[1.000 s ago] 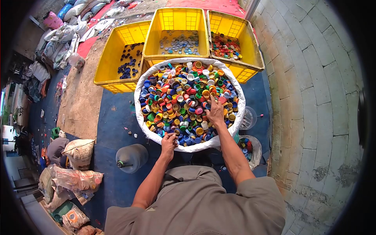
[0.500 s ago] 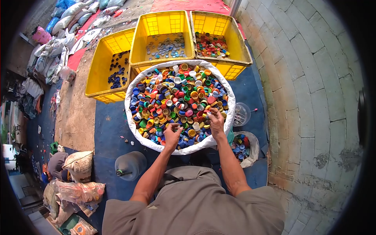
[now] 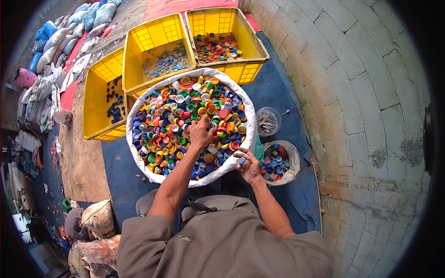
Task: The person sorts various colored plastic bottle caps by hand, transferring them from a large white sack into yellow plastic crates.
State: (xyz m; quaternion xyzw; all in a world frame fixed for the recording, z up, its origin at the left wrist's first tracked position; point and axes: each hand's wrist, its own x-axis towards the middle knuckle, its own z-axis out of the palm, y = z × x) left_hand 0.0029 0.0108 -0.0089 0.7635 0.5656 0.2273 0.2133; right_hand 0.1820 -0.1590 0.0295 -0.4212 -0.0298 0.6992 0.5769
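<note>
A big white sack point(image 3: 254, 116) with a rolled rim is full of bottle caps point(image 3: 176, 120) in many colours. My left hand point(image 3: 200, 134) reaches onto the middle of the pile, thumb apart from the fingers, its fingertips among the caps. Beyond the sack's lower right rim, my right hand point(image 3: 250, 169) grips a blue-grey bottle cap point(image 3: 242, 161) between thumb and fingers. Just right of that hand stands a smaller white bag point(image 3: 293, 163) with mostly blue caps inside.
Three yellow crates stand behind the sack: the left crate point(image 3: 92, 99) holds dark blue caps, the middle crate point(image 3: 134, 60) pale ones, the right crate point(image 3: 252, 41) mostly red ones. A clear round tub point(image 3: 269, 121) sits right of the sack. A block wall point(image 3: 366, 116) rises at right.
My left hand has moved farther up into the pile. My right hand has left the pile and come down past the rim with a cap. The view has shifted rightward.
</note>
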